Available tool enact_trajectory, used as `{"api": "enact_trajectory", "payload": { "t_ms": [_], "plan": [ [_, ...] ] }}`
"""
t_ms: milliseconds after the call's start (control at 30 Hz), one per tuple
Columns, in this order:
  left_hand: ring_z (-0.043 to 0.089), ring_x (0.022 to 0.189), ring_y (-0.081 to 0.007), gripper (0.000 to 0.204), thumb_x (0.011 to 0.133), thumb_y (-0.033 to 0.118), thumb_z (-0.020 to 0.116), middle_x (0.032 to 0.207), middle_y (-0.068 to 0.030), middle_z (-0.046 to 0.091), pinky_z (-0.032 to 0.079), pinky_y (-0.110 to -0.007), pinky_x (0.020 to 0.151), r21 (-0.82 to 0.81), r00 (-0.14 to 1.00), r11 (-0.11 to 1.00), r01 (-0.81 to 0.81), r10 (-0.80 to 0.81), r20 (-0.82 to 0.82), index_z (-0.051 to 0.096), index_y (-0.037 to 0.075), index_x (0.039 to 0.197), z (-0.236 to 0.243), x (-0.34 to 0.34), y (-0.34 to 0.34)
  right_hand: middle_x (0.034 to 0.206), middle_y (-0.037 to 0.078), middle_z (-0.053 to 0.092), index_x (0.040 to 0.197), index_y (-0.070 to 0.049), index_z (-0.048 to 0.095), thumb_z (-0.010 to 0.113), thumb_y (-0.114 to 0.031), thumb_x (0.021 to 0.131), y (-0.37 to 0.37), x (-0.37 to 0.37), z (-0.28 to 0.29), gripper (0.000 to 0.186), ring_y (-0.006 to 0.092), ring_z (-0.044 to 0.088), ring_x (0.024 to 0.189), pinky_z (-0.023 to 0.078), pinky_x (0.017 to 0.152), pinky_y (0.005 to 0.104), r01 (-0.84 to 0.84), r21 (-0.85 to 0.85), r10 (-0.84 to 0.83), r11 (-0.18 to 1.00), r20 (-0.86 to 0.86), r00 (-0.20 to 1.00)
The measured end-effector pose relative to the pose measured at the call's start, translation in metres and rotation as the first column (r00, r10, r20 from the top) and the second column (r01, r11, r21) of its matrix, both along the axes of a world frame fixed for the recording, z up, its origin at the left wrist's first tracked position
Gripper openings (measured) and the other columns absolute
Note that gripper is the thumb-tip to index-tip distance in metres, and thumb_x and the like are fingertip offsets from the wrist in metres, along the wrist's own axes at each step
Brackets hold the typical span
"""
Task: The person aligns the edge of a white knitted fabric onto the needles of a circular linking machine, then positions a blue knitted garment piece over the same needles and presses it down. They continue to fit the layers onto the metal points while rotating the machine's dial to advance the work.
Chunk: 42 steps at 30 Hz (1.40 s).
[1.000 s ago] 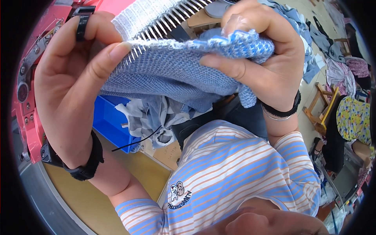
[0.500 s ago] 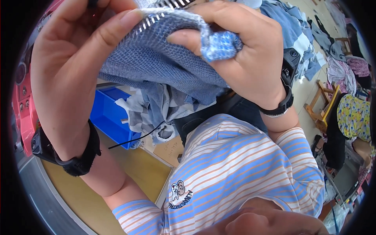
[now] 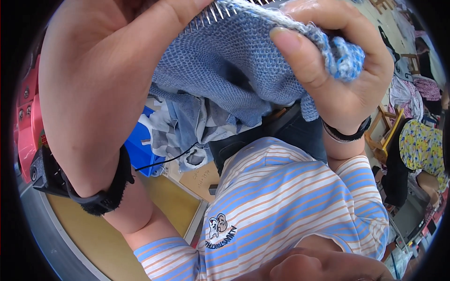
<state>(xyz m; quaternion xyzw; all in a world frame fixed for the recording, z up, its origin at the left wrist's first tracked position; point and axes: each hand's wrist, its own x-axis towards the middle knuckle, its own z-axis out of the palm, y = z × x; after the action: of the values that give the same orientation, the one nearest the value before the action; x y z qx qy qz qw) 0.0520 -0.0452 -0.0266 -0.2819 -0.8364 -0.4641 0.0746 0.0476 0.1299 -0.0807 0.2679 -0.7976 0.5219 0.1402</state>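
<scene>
Blue knitted fabric [image 3: 225, 56] with a pale edge and a curled blue-and-white end hangs below a row of metal needles [image 3: 207, 17] at the top. My left hand [image 3: 101, 77] is closed at the needle row; its fingertips are cut off by the top edge, so what they pinch is hidden. My right hand [image 3: 347, 89] grips the curled end of the knit, thumb lying over the fabric just right of the needles, fingers wrapped behind.
Pink machine parts [image 3: 27, 112] are at the far left, a blue bin [image 3: 140, 145] and grey-white cloth pieces [image 3: 197, 122] below the knit. On the right are a wooden chair [image 3: 382, 136], piled garments [image 3: 403, 96] and another person in yellow patterned cloth [image 3: 419, 150].
Both hands and the knit have shifted right since half a second ago. My left hand's fingertips have risen out of the top of the picture, and less of the needle row shows.
</scene>
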Motion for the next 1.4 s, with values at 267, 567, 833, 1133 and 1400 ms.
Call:
{"api": "enact_trajectory", "payload": {
  "t_ms": [267,567,833,1133,1400],
  "plan": [
    [0.051,0.083,-0.0128,0.014,0.076,-0.003,0.057,0.085,-0.0045,0.054,0.04,-0.023,0.076,-0.007,0.999,1.0,-0.021,0.02,-0.043,0.054,-0.002,0.089,-0.006,0.004,0.018,0.069,0.005,0.057,0.082,0.0,0.059,0.068,-0.006,0.067,-0.003,0.002,0.04,0.017,0.009,0.053,0.059,0.041,0.054,0.0206,0.029,0.109,-0.071,0.994,0.405,0.912],
    [0.051,0.082,-0.0134,0.015,0.075,-0.003,0.059,0.085,-0.0049,0.054,0.04,-0.024,0.075,-0.032,0.996,0.999,-0.022,0.019,-0.092,0.054,-0.002,0.089,-0.001,0.005,0.016,0.073,0.007,0.058,0.081,-0.001,0.058,0.066,-0.004,0.068,0.001,-0.003,0.008,0.016,0.0114,0.054,0.062,0.042,0.057,0.0211,-0.054,0.086,0.066,0.995,-0.152,0.986],
    [0.051,0.082,-0.0139,0.016,0.074,-0.004,0.06,0.085,-0.0053,0.054,0.04,-0.024,0.075,-0.022,0.988,1.0,-0.01,0.007,-0.151,0.055,-0.002,0.088,-0.003,-0.003,0.015,0.076,0.01,0.058,0.08,0.001,0.056,0.063,-0.001,0.067,-0.004,-0.006,-0.002,0.015,0.0129,0.054,0.068,0.042,0.062,0.0223,-0.042,-0.026,0.032,0.999,-0.315,0.949],
    [0.051,0.082,-0.0146,0.017,0.072,-0.004,0.061,0.084,-0.0057,0.054,0.04,-0.024,0.074,-0.029,0.964,0.998,-0.056,0.047,-0.262,0.055,-0.002,0.088,0.0,0.003,-0.022,0.076,0.011,0.059,0.082,0.001,0.055,0.064,0.005,0.064,-0.021,-0.002,-0.007,0.02,0.0144,0.055,0.069,0.042,0.063,0.0223,-0.028,-0.19,-0.042,0.981,-0.355,0.934],
    [0.051,0.082,-0.0151,0.018,0.071,-0.004,0.062,0.084,-0.0061,0.054,0.04,-0.025,0.074,-0.038,0.947,0.998,-0.044,0.029,-0.32,0.055,-0.002,0.087,0.003,0.002,-0.021,0.079,0.011,0.057,0.085,0.0,0.054,0.065,0.004,0.064,-0.021,-0.003,-0.016,0.024,0.0141,0.053,0.069,0.041,0.062,0.0222,0.018,-0.221,-0.106,0.975,-0.393,0.913]
  ]
}}
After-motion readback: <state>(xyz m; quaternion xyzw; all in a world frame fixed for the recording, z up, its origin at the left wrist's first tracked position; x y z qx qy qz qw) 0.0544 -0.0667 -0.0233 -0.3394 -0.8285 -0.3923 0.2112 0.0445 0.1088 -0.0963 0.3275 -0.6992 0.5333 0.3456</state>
